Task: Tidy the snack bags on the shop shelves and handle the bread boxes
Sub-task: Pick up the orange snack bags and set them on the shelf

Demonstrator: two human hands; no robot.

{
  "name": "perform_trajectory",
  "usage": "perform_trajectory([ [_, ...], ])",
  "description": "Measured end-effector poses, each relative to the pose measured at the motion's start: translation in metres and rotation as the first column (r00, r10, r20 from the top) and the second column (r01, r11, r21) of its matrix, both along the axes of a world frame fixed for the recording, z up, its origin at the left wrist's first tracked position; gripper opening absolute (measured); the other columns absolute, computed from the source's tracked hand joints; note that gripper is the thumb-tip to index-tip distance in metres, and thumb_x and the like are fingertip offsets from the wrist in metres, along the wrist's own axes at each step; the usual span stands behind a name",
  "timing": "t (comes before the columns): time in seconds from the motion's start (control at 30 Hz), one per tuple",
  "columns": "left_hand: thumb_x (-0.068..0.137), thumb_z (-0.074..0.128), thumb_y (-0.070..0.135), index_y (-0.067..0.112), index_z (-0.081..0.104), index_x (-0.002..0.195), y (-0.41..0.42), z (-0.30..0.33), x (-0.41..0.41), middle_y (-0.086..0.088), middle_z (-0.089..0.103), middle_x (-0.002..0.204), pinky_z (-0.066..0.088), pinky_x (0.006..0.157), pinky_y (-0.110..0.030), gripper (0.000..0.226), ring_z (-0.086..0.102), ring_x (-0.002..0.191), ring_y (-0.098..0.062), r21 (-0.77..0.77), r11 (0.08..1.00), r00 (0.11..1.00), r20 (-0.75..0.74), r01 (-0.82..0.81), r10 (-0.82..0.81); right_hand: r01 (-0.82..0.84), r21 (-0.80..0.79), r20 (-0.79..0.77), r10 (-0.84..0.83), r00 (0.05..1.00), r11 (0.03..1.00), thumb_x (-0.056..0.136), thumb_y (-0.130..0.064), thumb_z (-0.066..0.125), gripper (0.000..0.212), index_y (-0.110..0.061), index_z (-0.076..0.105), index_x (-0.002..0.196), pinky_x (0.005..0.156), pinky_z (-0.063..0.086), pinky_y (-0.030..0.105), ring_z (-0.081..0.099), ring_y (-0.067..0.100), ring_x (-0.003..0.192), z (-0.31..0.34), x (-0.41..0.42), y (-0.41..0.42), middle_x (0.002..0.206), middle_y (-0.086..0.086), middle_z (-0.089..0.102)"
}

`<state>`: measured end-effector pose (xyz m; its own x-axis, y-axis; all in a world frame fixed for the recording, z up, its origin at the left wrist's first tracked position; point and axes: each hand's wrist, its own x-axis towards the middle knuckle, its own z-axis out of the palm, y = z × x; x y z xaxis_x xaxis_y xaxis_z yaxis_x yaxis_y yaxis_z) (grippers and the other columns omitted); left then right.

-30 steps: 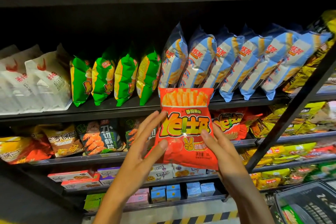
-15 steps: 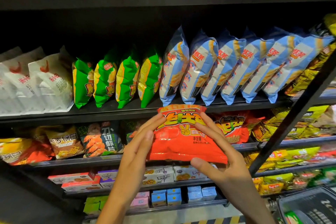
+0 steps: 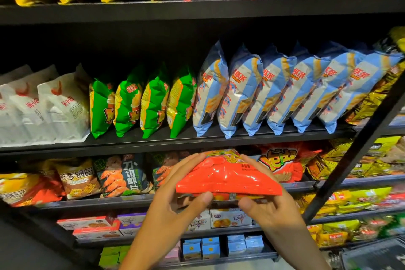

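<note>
Right now both hands hold one red snack bag (image 3: pixel 228 178) tipped nearly flat, its bottom seam toward the camera and its printed top pointing into the shelf. It is glossy red-orange, puffed with air, with yellow lettering only partly readable on the far end. The left hand (image 3: pixel 173 201) has its fingers laid along the bag's left side and its thumb curled under the near edge; the right hand (image 3: pixel 267 204) mirrors it, fingers on top at the right, thumb beneath. Behind the bag, matching red bags (image 3: pixel 278 160) sit on the black shelf (image 3: pixel 109 200), partly hidden. Above the hands stand blue-and-white bags (image 3: pixel 274 90) and green bags (image 3: pixel 140 103), leaning in rows. Below the hands, small boxes (image 3: pixel 230 218) are blurred and half covered by the wrists. Everything beyond the shelves is dark.
</note>
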<state>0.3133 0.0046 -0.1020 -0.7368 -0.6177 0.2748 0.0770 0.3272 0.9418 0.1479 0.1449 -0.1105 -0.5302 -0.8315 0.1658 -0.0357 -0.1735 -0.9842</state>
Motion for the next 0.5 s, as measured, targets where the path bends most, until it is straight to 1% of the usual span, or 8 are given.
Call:
perform_trajectory([
  [0.07, 0.080, 0.073, 0.057, 0.053, 0.055, 0.138, 0.000, -0.001, -0.001, 0.019, 0.050, 0.150, 0.054, 0.099, -0.027, 0.060, 0.050, 0.137, -0.008, 0.026, 1.000, 1.000, 0.001, -0.012, 0.012, -0.022, 0.009, -0.007, 0.022, 1.000, 1.000, 0.067, -0.063, 0.088, 0.075, -0.047, 0.062, 0.136, 0.095, 0.055, 0.020, 0.065, 0.013, 0.125, -0.001, -0.003, 0.002, 0.139, -0.010, 0.065],
  [0.17, 0.079, 0.072, 0.056, 0.051, 0.062, 0.132, 0.002, -0.002, -0.003, 0.019, 0.054, 0.147, 0.050, 0.100, -0.018, 0.054, 0.051, 0.136, -0.003, 0.057, 0.998, 0.999, -0.037, -0.023, 0.026, 0.052, -0.013, -0.024, -0.053, 0.998, 0.999, 0.076, -0.063, 0.079, 0.057, -0.049, 0.065, 0.129, 0.096, 0.054, 0.019, 0.063, 0.011, 0.128, -0.002, -0.002, -0.001, 0.139, -0.010, 0.066],
  [0.27, 0.081, 0.068, 0.057, 0.051, 0.066, 0.127, 0.007, -0.001, -0.009, 0.021, 0.055, 0.147, 0.046, 0.099, -0.010, 0.046, 0.046, 0.138, 0.002, -0.001, 0.998, 0.997, -0.044, -0.070, 0.070, 0.145, -0.028, -0.020, -0.146, 0.989, 0.989, 0.075, -0.075, 0.074, 0.057, -0.044, 0.070, 0.123, 0.107, 0.051, 0.036, 0.062, 0.011, 0.129, -0.003, 0.002, -0.007, 0.137, -0.009, 0.067],
  [0.3, 0.083, 0.065, 0.056, 0.050, 0.067, 0.127, 0.008, 0.000, -0.011, 0.021, 0.055, 0.147, 0.045, 0.096, -0.007, 0.044, 0.046, 0.138, 0.004, -0.010, 0.997, 0.996, -0.050, -0.077, 0.076, 0.180, -0.029, -0.020, -0.180, 0.983, 0.983, 0.075, -0.077, 0.072, 0.056, -0.044, 0.071, 0.120, 0.106, 0.051, 0.037, 0.064, 0.007, 0.124, -0.003, 0.003, -0.009, 0.135, -0.010, 0.068],
  [0.37, 0.088, 0.059, 0.057, 0.049, 0.067, 0.128, 0.010, 0.001, -0.014, 0.021, 0.053, 0.148, 0.042, 0.097, -0.005, 0.041, 0.044, 0.140, 0.004, -0.016, 0.997, 0.996, -0.048, -0.075, 0.074, 0.226, -0.028, -0.010, -0.227, 0.974, 0.974, 0.087, -0.067, 0.069, 0.037, -0.046, 0.073, 0.117, 0.098, 0.053, 0.030, 0.068, -0.002, 0.109, -0.001, 0.003, -0.010, 0.128, -0.012, 0.071],
  [0.43, 0.090, 0.054, 0.061, 0.049, 0.067, 0.128, 0.010, 0.000, -0.017, 0.022, 0.052, 0.149, 0.046, 0.100, -0.011, 0.042, 0.043, 0.141, 0.002, 0.003, 0.998, 0.997, -0.044, -0.068, 0.068, 0.239, -0.005, -0.012, -0.239, 0.971, 0.971, 0.093, -0.047, 0.067, 0.023, -0.043, 0.075, 0.114, 0.101, 0.054, 0.040, 0.069, 0.011, 0.113, -0.002, 0.003, -0.011, 0.130, -0.016, 0.070],
  [0.47, 0.090, 0.053, 0.064, 0.049, 0.067, 0.128, 0.009, -0.001, -0.017, 0.022, 0.051, 0.150, 0.048, 0.104, -0.020, 0.043, 0.043, 0.142, 0.000, 0.017, 0.997, 0.996, -0.044, -0.072, 0.073, 0.238, 0.011, -0.013, -0.238, 0.971, 0.971, 0.093, -0.042, 0.066, 0.023, -0.043, 0.075, 0.114, 0.105, 0.052, 0.049, 0.068, 0.019, 0.117, -0.002, 0.002, -0.011, 0.132, -0.016, 0.069],
  [0.5, 0.090, 0.051, 0.065, 0.049, 0.067, 0.128, 0.009, -0.002, -0.018, 0.022, 0.051, 0.150, 0.047, 0.109, -0.031, 0.044, 0.042, 0.143, -0.002, 0.025, 0.996, 0.995, -0.041, -0.086, 0.087, 0.234, 0.017, -0.015, -0.234, 0.972, 0.972, 0.095, -0.043, 0.066, 0.022, -0.043, 0.075, 0.115, 0.109, 0.049, 0.052, 0.066, 0.020, 0.122, -0.001, 0.002, -0.011, 0.133, -0.015, 0.069],
])
